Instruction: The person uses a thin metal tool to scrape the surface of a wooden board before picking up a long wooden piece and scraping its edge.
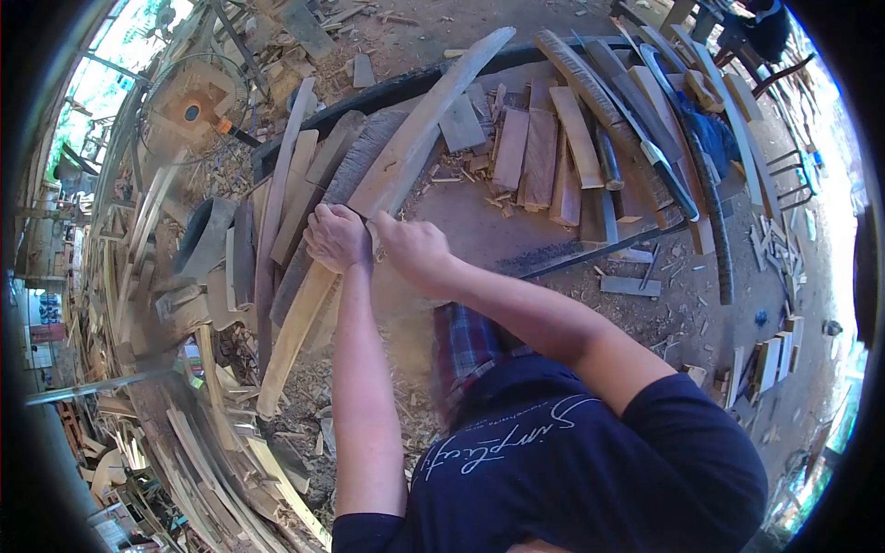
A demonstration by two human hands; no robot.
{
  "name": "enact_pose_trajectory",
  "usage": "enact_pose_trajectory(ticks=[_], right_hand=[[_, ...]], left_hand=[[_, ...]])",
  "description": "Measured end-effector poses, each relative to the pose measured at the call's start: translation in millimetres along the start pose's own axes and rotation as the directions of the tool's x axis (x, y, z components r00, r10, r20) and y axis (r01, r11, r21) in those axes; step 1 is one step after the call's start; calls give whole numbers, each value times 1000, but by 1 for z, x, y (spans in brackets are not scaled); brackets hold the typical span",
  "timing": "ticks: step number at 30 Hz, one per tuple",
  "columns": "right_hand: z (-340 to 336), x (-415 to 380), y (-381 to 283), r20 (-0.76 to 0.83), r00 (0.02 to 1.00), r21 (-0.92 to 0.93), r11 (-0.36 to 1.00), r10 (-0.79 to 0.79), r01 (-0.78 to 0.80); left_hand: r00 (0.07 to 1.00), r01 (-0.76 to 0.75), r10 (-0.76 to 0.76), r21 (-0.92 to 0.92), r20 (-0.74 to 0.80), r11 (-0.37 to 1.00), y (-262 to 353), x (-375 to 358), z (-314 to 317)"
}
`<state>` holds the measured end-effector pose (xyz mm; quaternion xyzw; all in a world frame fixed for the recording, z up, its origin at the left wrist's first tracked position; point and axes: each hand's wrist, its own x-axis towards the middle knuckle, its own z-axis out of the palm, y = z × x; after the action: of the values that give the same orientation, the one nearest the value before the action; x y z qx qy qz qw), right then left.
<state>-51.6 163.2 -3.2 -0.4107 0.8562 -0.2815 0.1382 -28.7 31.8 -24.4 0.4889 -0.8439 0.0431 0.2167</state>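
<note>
Gripping a long plank (387, 180) mid-length, left hand (336, 237) and right hand (412, 251) both clench it over the workbench (479, 230). Looks stiff, heavyish, rough-edged; holding near the middle balances it. Offcuts (539, 157) lie beside.

The person wears a dark navy short-sleeved T-shirt (590, 461) with pale cursive lettering (502, 438) across the chest. Below the lettering shows red-and-blue plaid cloth (466, 346). Both forearms are bare, without watch or gloves.
</note>
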Motion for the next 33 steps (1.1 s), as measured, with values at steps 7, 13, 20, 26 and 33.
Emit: enact_pose_trajectory(ticks=[7, 13, 20, 26, 33], right_hand=[[-13, -33, 8, 46, 998, 7, 999, 50, -50], [1, 10, -1, 13, 1000, -13, 1000, 11, -11], [-17, -38, 8, 52, 997, -34, 997, 65, -63], [13, 19, 0, -21, 1000, -17, 1000, 0, 0], [14, -105, 52, -49, 998, 34, 999, 24, -23]], left_hand=[[998, 50, -50, -5, 40, 999, 3, 2, -3], [1000, -14, 14, 3, -16, 1000, 0, 1, 0], [1000, 5, -4, 37, -12, 999, 0, 1, 4], [999, 0, 0, 12, -42, 1000, 0, 2, 4], [993, 114, -113, -19, 16, 993, 1, 1, 2]])
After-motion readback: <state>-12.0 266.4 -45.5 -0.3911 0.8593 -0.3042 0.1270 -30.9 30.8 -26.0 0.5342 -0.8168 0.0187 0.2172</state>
